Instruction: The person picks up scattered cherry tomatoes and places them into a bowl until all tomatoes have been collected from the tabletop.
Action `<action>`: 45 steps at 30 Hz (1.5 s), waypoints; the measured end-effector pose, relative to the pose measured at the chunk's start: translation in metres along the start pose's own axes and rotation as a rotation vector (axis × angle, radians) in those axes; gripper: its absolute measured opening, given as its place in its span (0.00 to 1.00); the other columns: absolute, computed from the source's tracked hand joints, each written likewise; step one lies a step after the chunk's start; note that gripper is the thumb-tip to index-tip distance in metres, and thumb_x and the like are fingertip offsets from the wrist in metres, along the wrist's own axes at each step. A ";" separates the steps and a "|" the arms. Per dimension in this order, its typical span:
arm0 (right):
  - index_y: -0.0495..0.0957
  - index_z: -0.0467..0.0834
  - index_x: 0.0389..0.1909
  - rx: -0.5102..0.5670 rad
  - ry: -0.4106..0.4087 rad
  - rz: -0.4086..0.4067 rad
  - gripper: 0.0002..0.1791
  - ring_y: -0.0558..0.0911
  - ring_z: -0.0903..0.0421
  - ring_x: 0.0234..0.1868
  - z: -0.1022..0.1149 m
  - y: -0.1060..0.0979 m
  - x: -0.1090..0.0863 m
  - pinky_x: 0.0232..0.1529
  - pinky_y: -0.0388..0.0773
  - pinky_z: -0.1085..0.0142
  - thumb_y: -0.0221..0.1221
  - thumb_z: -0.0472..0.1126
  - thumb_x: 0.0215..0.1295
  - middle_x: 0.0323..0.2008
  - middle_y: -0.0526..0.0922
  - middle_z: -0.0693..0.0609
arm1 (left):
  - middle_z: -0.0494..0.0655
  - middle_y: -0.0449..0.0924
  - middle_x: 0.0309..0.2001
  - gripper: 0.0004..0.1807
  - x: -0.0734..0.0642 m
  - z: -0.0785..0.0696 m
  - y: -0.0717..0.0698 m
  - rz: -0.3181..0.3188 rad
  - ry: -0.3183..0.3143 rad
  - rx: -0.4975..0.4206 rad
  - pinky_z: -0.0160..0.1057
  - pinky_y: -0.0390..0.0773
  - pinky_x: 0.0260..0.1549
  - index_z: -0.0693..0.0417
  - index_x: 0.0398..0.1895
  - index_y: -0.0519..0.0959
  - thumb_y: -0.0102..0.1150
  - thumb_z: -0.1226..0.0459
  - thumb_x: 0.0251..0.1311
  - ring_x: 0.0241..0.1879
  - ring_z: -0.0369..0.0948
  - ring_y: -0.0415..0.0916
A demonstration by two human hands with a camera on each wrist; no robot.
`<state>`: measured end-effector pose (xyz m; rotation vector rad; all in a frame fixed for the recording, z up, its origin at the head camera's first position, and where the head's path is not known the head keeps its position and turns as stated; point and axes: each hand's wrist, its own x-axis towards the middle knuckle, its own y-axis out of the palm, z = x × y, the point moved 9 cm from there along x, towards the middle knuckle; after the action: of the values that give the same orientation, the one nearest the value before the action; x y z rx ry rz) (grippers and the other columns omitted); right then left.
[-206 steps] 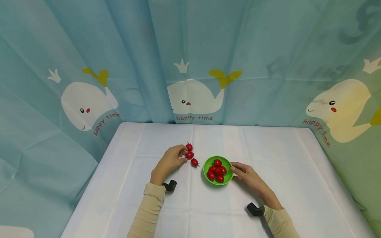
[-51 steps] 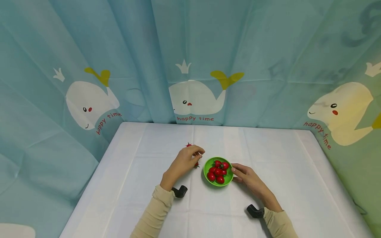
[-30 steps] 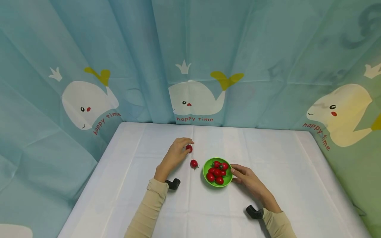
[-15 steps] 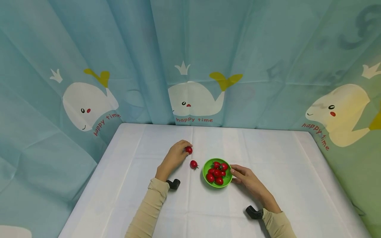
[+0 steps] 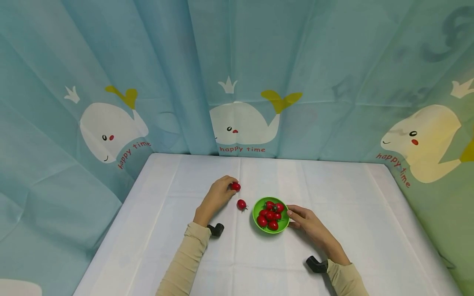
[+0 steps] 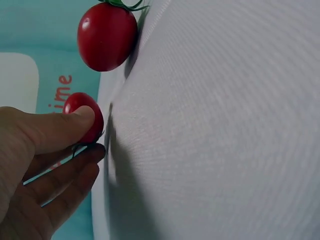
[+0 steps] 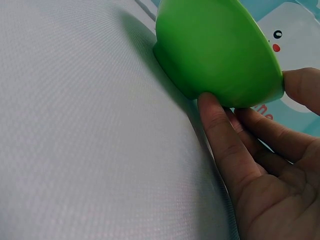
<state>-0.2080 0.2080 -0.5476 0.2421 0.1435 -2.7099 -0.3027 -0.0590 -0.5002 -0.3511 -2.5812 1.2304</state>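
Observation:
My left hand (image 5: 216,199) pinches a red cherry tomato (image 5: 235,187) between thumb and fingers, low over the table. In the left wrist view the thumb lies across that tomato (image 6: 95,125), its green stem pointing down toward the fingers. A second cherry tomato (image 5: 241,204) lies on the cloth just nearer than the hand, between it and the bowl. The green bowl (image 5: 260,230) stands upright with several cherry tomatoes (image 5: 270,214) inside. My right hand (image 5: 310,222) holds the bowl at its right side, thumb at the rim and fingers against the lower wall (image 7: 215,55).
A white cloth covers the table (image 5: 333,193). Behind and beside it hangs a blue-green curtain (image 5: 237,49) printed with whales. Black wrist devices (image 5: 216,230) sit at both cuffs.
A tomato that lay beside the left hand earlier is now in the bowl. The left hand then went back left to the far tomato and took hold of it. The right hand stayed at the bowl.

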 end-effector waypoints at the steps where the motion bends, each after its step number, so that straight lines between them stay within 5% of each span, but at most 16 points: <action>1: 0.63 0.25 0.73 0.001 0.002 0.000 0.31 0.81 0.73 0.57 0.000 0.000 0.000 0.58 0.83 0.68 0.51 0.44 0.83 0.74 0.65 0.26 | 0.53 0.85 0.55 0.16 -0.001 -0.001 -0.001 -0.004 0.004 -0.005 0.48 0.83 0.58 0.58 0.56 0.83 0.69 0.70 0.65 0.53 0.47 0.82; 32: 0.64 0.26 0.73 0.003 0.028 -0.011 0.32 0.82 0.72 0.57 -0.004 -0.001 0.003 0.59 0.84 0.67 0.52 0.47 0.83 0.74 0.66 0.28 | 0.47 0.86 0.52 0.17 -0.032 -0.081 -0.010 0.043 0.240 -0.197 0.48 0.87 0.49 0.54 0.57 0.83 0.71 0.65 0.65 0.48 0.43 0.85; 45: 0.65 0.27 0.73 0.005 0.031 -0.013 0.31 0.82 0.71 0.57 -0.004 -0.001 0.002 0.58 0.83 0.68 0.52 0.47 0.83 0.73 0.67 0.29 | 0.44 0.88 0.48 0.14 -0.039 -0.099 0.008 0.113 0.275 -0.145 0.34 0.84 0.41 0.53 0.52 0.84 0.70 0.61 0.66 0.42 0.41 0.84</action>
<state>-0.2097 0.2082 -0.5523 0.2864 0.1474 -2.7205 -0.2329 0.0043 -0.4513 -0.6548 -2.4433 0.9530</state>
